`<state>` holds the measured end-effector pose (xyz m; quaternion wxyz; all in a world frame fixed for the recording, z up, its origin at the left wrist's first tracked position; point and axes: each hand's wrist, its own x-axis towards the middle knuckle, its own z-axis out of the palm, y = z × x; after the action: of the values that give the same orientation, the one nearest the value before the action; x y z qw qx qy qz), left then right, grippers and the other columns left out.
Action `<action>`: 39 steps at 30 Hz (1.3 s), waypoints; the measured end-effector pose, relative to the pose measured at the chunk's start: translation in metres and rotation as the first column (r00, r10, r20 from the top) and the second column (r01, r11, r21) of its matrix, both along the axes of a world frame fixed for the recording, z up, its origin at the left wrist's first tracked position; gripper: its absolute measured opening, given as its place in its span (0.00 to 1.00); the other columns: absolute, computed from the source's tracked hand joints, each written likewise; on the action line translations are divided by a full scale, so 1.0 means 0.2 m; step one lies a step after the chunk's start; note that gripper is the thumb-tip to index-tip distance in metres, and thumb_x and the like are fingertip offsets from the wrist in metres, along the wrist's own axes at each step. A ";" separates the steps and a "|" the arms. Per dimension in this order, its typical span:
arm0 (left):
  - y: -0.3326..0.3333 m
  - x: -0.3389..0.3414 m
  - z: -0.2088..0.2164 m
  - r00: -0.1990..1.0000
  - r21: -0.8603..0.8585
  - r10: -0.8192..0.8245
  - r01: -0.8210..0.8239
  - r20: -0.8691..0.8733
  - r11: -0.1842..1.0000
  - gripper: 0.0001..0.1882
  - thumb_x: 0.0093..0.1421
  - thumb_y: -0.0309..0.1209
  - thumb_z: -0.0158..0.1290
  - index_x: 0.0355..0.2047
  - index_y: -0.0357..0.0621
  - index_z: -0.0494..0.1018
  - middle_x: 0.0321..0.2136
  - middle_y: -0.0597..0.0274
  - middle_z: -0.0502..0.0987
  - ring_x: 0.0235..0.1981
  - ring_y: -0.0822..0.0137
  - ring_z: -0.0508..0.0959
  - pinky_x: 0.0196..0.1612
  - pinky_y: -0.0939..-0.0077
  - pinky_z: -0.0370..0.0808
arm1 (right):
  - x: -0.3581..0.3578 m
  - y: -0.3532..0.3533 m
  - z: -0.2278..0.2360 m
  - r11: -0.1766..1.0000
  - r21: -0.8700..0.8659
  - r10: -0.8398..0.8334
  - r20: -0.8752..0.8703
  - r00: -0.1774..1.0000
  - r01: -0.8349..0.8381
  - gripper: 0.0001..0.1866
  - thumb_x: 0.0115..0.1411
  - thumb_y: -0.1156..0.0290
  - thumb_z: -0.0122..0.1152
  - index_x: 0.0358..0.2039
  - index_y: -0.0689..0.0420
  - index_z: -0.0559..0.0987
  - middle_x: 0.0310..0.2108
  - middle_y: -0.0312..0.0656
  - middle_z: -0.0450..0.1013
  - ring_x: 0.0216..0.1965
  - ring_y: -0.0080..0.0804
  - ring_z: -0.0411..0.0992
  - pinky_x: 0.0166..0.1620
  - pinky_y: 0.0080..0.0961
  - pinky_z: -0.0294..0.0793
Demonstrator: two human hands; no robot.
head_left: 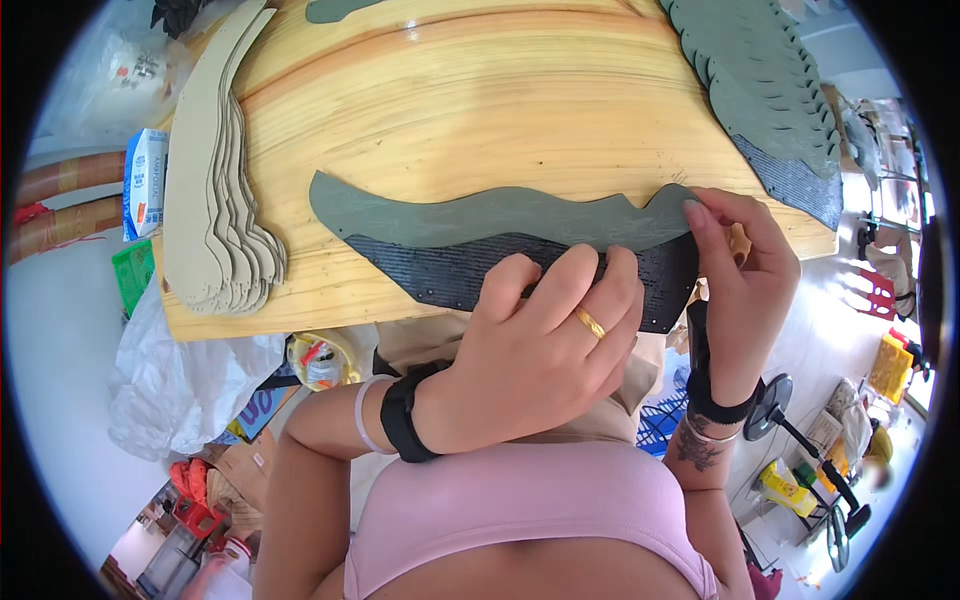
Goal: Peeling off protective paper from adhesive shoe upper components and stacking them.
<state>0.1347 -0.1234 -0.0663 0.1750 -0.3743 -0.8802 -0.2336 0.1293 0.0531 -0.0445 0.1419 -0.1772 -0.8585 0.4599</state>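
Note:
A wavy grey-green flat cut piece (480, 215) lies near the table's front edge, overlapping a black ribbed sheet piece (430, 268) whose lower part hangs toward me. My right hand (748, 262) pinches the right end of the pair, thumb on top of the grey-green piece. My left hand (545, 340), with a gold ring, has its fingers bent over the black piece close below the green edge; its fingertips are partly hidden. What lies under the left palm cannot be seen.
The wooden table (450, 110) carries a stack of beige cut pieces (215, 200) at left and a pile of overlapping green and black pieces (765, 90) at far right. Another green piece (338, 9) sits at the far edge. A blue-white carton (146, 185) stands left of the table.

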 end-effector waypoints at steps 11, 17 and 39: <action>-0.01 0.01 0.00 1.000 -0.051 0.002 -0.002 -0.002 0.999 0.19 0.41 0.37 0.58 0.36 0.46 0.79 0.46 0.69 0.75 0.43 0.63 0.68 0.44 0.64 0.57 | 0.02 -0.02 0.03 0.978 0.193 0.116 -0.165 0.980 -0.083 0.06 0.52 0.81 0.66 0.31 0.60 0.82 0.26 0.33 0.75 0.30 0.22 0.68 0.32 0.19 0.58; -0.01 0.00 0.01 1.000 -0.045 -0.002 0.003 0.011 0.999 0.18 0.41 0.35 0.56 0.35 0.46 0.79 0.46 0.69 0.74 0.43 0.63 0.68 0.44 0.65 0.57 | -0.02 -0.02 -0.01 1.000 0.009 -0.001 -0.009 1.000 0.002 0.05 0.54 0.81 0.66 0.32 0.62 0.81 0.28 0.36 0.73 0.29 0.19 0.69 0.34 0.16 0.65; -0.04 0.01 0.06 0.988 -0.041 -0.028 0.035 0.153 0.999 0.24 0.41 0.32 0.55 0.42 0.44 0.78 0.48 0.64 0.72 0.43 0.61 0.68 0.47 0.61 0.56 | -0.02 0.07 0.04 0.813 0.571 0.149 -0.009 0.989 -0.117 0.09 0.62 0.68 0.59 0.38 0.58 0.81 0.36 0.39 0.73 0.42 0.37 0.67 0.47 0.30 0.63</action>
<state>0.1363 -0.1309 -0.0544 0.0955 -0.3730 -0.8898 -0.2449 0.1255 0.0676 -0.0370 0.1787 -0.0541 -0.9626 0.1964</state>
